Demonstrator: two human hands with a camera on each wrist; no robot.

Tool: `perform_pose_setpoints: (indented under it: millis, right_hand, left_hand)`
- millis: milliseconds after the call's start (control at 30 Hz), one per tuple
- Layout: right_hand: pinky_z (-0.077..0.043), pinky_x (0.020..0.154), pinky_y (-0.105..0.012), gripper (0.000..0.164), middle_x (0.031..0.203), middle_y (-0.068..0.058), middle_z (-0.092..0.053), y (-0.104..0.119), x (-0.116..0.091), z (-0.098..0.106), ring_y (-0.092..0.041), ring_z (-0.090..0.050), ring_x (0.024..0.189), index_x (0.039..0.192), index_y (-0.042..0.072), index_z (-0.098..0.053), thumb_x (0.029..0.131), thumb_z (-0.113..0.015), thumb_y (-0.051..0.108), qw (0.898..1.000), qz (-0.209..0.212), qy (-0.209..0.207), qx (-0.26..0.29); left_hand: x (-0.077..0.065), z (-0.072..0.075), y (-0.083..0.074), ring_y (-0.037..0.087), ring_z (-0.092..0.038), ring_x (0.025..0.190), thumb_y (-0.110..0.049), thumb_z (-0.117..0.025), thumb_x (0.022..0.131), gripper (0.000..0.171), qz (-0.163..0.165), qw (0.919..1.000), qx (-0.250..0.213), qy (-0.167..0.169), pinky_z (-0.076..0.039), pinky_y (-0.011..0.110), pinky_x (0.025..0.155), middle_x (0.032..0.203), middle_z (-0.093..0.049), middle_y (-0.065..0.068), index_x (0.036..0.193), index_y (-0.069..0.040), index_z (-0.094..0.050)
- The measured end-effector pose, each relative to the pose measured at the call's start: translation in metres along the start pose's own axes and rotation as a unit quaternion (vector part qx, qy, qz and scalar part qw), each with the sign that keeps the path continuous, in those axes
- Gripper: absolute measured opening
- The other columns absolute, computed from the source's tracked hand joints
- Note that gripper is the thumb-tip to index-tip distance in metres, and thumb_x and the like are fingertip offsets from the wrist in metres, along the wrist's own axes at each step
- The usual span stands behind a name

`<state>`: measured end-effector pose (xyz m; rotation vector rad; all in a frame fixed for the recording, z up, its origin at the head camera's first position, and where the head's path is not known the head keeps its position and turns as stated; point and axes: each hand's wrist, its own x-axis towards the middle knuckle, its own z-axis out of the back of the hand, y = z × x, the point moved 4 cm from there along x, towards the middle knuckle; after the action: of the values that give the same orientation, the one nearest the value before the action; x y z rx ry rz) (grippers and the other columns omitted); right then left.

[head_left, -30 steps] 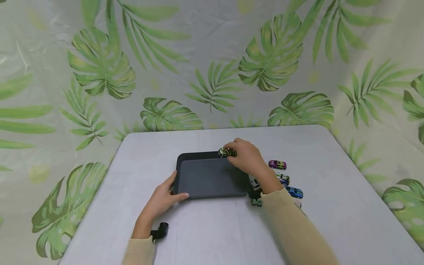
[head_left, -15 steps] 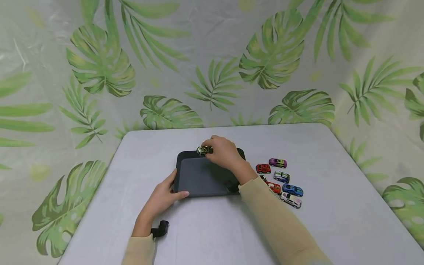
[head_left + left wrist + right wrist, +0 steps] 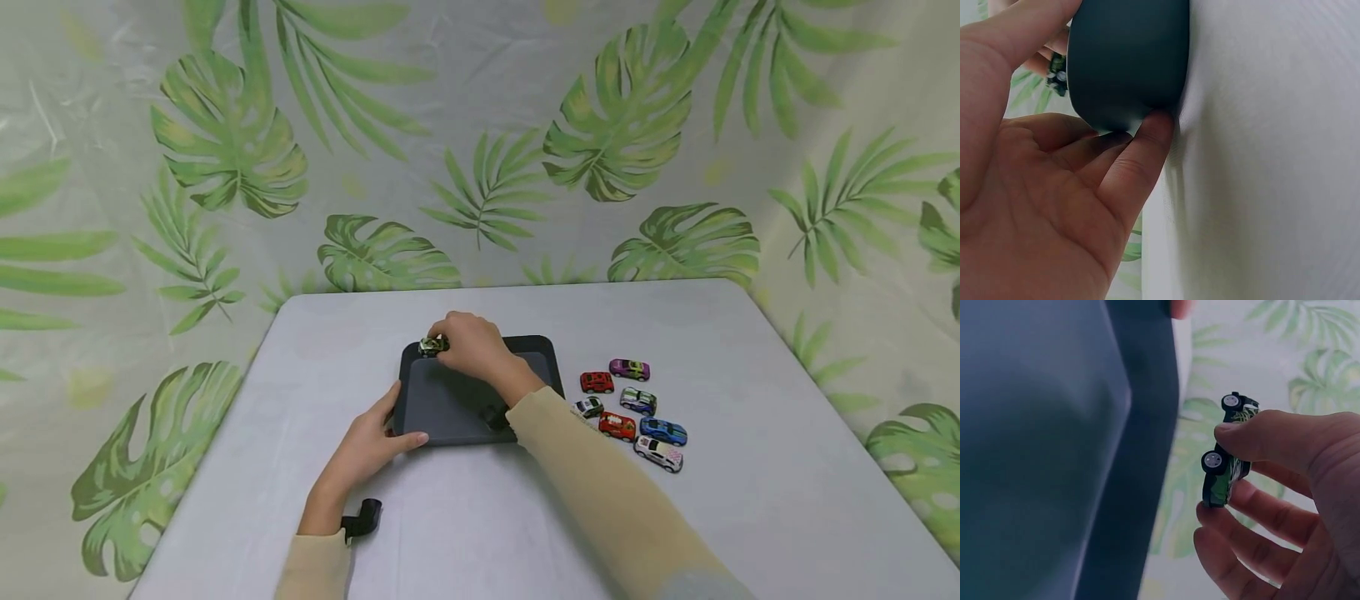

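A dark grey rectangular tray (image 3: pixel 442 412) lies on the table. My left hand (image 3: pixel 367 450) grips its front left corner, thumb over the front rim and fingers along the left side. In the left wrist view those fingers meet the rounded tray wall (image 3: pixel 1129 56) just above the cloth. My right hand (image 3: pixel 474 348) pinches a green camouflage toy car (image 3: pixel 430 347) over the tray's back left corner. The right wrist view shows the thumb (image 3: pixel 1235 437) pressed against the car's side, its wheels facing the tray, with air between car and tray wall.
Right of the tray, several toy cars stand loosely grouped, among them a purple one (image 3: pixel 629 369), a red one (image 3: pixel 597 382), a blue one (image 3: pixel 663 431) and a white one (image 3: pixel 658 454). A leaf-patterned curtain (image 3: pixel 480 150) hangs behind the white table (image 3: pixel 750 500).
My right hand has carried the green toy car leftward along the tray's back edge, from its right part to the left corner. My left hand has kept its hold on the tray.
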<state>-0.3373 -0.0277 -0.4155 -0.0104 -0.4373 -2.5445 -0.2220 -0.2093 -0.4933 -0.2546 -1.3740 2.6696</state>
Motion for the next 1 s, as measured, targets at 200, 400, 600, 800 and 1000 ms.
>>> perform_pose_setpoints:
  millis: [200,400,600,800,1000]
  right_hand:
    - [-0.056,0.080,-0.040,0.033,0.121,0.001,-0.068,0.002,0.012,-0.021,-0.018,-0.065,0.104,0.125,0.022,-0.073,0.093,-0.073,0.022,0.999,-0.002,0.029,-0.021]
    - [-0.056,0.082,-0.039,0.033,0.123,0.002,-0.068,0.004,0.020,-0.035,-0.019,-0.065,0.104,0.126,0.021,-0.073,0.094,-0.072,0.021,0.998,-0.011,0.051,-0.032]
    - [-0.056,0.080,-0.038,0.032,0.121,0.001,-0.069,0.007,0.023,-0.039,-0.018,-0.066,0.100,0.126,0.021,-0.073,0.094,-0.072,0.021,0.997,-0.012,0.054,-0.050]
    - [-0.056,0.081,-0.038,0.033,0.122,0.000,-0.069,0.003,0.022,-0.044,-0.019,-0.066,0.103,0.126,0.022,-0.073,0.093,-0.074,0.022,0.996,-0.021,0.063,-0.059]
    - [-0.055,0.084,-0.038,0.033,0.122,0.000,-0.069,0.000,0.022,-0.048,-0.020,-0.065,0.105,0.126,0.021,-0.073,0.093,-0.074,0.020,0.997,-0.018,0.073,-0.034]
  left_hand:
    - [0.001,0.000,0.003,0.025,-0.033,0.146,-0.042,-0.083,0.083,0.108,-0.009,0.9999,-0.008,0.000,-0.041,0.048,0.109,0.165,-0.022,0.003,0.163,-0.020,-0.014]
    - [0.002,-0.001,0.005,0.024,-0.032,0.146,-0.042,-0.083,0.083,0.108,-0.010,0.9999,-0.014,0.001,-0.041,0.048,0.109,0.164,-0.023,0.002,0.163,-0.022,-0.014]
    - [0.002,-0.001,0.004,0.024,-0.033,0.146,-0.041,-0.083,0.083,0.107,-0.015,0.9998,-0.015,-0.004,-0.041,0.048,0.108,0.164,-0.023,0.001,0.163,-0.022,-0.015]
    - [0.003,-0.002,0.003,0.023,-0.031,0.147,-0.043,-0.082,0.084,0.107,-0.010,0.9999,-0.012,-0.001,-0.040,0.048,0.110,0.165,-0.021,0.001,0.163,-0.021,-0.014]
    - [0.002,-0.001,0.005,0.022,-0.033,0.146,-0.044,-0.083,0.083,0.107,0.008,0.9999,-0.014,-0.003,-0.039,0.048,0.110,0.164,-0.023,0.000,0.163,-0.023,-0.016]
